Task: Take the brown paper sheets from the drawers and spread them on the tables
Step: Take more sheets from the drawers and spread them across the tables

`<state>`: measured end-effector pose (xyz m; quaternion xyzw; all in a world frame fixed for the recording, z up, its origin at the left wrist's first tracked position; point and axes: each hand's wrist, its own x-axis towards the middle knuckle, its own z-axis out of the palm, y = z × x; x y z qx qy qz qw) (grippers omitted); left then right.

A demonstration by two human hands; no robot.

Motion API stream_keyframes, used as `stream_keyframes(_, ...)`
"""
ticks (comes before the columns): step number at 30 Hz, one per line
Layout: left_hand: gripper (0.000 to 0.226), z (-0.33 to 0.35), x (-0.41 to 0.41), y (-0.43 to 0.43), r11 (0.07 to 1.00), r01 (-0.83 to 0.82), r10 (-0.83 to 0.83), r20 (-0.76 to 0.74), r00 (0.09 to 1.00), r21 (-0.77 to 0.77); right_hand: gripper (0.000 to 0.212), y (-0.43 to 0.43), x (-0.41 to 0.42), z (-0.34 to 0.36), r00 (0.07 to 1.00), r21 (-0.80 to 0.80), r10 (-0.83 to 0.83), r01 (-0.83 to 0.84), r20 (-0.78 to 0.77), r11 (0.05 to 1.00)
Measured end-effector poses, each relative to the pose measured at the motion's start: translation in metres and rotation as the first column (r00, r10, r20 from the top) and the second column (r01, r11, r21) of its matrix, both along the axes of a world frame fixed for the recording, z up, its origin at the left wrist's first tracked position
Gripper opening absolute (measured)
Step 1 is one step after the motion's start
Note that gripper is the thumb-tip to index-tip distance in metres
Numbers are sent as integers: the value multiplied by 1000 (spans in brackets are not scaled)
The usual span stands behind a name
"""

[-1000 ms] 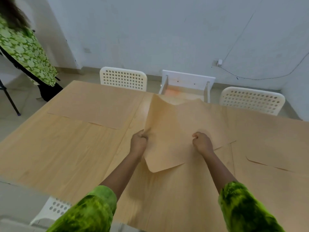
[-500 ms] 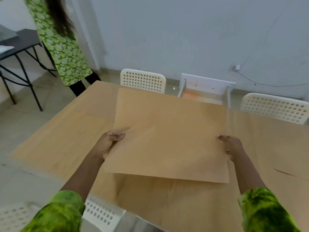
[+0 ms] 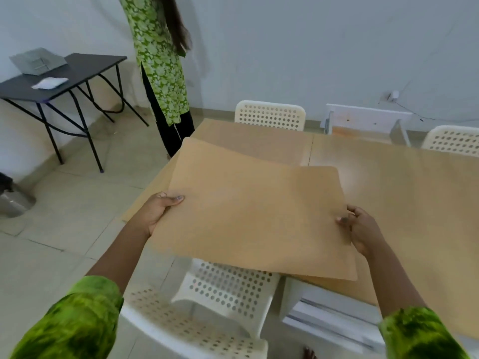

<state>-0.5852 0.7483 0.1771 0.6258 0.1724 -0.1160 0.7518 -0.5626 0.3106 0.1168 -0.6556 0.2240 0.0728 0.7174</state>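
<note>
**Sheet lifted clear, carried toward the table's left end**

Brown paper sheet (image 3: 248, 216) now held flat in the air, both side edges pinched. Left hand (image 3: 155, 213) grips the left edge, thumb on top, fingers under. Right hand (image 3: 363, 229) closed on the right edge, thumb on top. A second ago the sheet lay rumpled on the table under two fists; half a second ago it was raised and taut over the middle. It has since swung left and nearer, so its near left corner overhangs the white perforated chair (image 3: 223, 288). Judgement: it is being taken to ground not yet covered, probably the left table end; the laying-down is still to come.

Wooden table (image 3: 414, 203) already carries other brown sheets, flat, toward the far side and right. White drawer (image 3: 363, 123) stands open beyond the far edge, between two more white chairs. Tiled floor, pale wall. A second person in green print stands far left, beside a black folding table (image 3: 70, 71).
</note>
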Motion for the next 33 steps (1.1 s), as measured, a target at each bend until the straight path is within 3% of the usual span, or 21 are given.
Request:
stream_keyframes(4,17,12,-6,39,998,66,-66,10,998,6,19,41,-17,10,996,-71,-86,89,36,994)
stream_keyframes(10,53,12,-10,79,998,55,-55,22,998,17,18,80,-16,10,991,-124,-136,137,19,983)
stream_keyframes(16,62,-4,0,109,970,-28,25,17,1000,241,18,117,-17,-3,980,-141,-194,186,-50,973)
stream_keyframes(22,63,-24,43,130,928,-48,40,29,999,370,14,153,-5,-11,948,-175,-313,300,-53,938)
stream_keyframes(29,61,-61,96,148,887,41,-47,2,999,460,37,189,6,-29,866,-137,-485,469,-121,872)
stream_keyframes(33,61,-79,112,156,835,110,-113,-27,993,540,29,194,10,-27,839,-208,-527,496,-135,843)
